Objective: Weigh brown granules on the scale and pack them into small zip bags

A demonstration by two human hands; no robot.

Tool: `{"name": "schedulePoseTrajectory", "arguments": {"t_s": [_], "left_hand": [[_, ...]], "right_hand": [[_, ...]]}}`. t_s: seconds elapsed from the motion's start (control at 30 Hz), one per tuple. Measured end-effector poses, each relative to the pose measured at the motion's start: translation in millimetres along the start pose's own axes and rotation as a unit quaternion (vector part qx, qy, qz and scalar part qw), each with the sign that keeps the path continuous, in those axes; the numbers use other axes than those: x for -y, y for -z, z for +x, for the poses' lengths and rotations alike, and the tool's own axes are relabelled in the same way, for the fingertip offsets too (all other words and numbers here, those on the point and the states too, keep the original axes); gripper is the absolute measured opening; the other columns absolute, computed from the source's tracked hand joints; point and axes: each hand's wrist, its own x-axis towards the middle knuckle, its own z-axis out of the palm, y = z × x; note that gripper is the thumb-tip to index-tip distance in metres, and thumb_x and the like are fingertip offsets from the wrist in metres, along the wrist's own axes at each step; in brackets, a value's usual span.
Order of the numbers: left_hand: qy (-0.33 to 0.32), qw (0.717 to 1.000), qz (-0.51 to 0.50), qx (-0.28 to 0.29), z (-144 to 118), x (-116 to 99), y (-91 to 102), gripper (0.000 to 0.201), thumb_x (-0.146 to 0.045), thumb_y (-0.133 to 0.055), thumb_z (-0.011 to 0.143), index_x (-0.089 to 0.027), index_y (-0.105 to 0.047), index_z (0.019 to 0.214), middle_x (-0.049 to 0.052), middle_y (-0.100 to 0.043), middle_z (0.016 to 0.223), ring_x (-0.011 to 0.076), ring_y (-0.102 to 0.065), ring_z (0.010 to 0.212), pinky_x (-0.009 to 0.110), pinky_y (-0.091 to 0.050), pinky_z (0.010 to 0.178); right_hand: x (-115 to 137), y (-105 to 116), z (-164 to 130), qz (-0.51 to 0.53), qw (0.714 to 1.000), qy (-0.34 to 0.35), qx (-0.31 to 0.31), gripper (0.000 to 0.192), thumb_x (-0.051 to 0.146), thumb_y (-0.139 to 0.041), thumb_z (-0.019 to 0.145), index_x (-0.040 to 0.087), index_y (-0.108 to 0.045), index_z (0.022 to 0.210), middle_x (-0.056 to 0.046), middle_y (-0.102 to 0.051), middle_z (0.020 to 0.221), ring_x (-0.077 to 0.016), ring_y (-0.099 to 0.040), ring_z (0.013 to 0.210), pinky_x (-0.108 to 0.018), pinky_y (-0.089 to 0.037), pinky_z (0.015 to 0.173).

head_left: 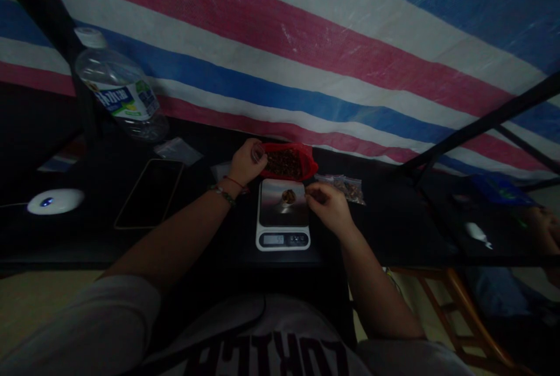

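On the scale point(282, 212), brown pile point(289, 195), right hand point(329, 205) beside

A single view comes from the person's head, looking forward and down across a dark table point(79, 242) toward a striped tarp point(306, 43) that fills the upper half. The wearer's own chest and both forearms run up from the bottom edge (so the lens sits close above the body). The fingers point(317, 194) lie near the middle of the frame, at arm's reach, with a scale point(282, 240) just beneath them and a water bottle point(118, 87) well off to their upper left.
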Motion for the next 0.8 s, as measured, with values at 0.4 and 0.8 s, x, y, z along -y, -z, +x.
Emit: {"name": "schedulePoseTrajectory", "arguments": {"t_s": [0.4,0.8], "left_hand": [[-0.009,1.000,-0.006,0.007,0,2,-1.4,0.037,-0.024,-0.061,0.075,-0.016,-0.054,0.109,0.005,-0.065,0.093,0.0199,-0.064,0.086,0.033,-0.051,0.082],[-0.009,1.000,0.004,0.003,0,1,0.8,0.037,-0.024,-0.061,0.074,-0.015,-0.054,0.110,0.006,-0.066,0.094,0.0204,-0.065,0.087,0.032,-0.051,0.082]], "right_hand": [[-15,-1,-11,0.029,0.999,-0.019,-0.034,0.015,0.027,-0.063,0.078,0.021,-0.071,0.089,-0.005,-0.071,0.090,-0.0192,-0.065,0.083,-0.033,-0.050,0.078],[-10,-10,64,0.021,0.999,-0.003,-0.046,0.024,0.036,-0.056,0.085,0.019,-0.073,0.086,-0.004,-0.073,0.082,-0.0201,-0.067,0.079,-0.032,-0.050,0.076]]}}
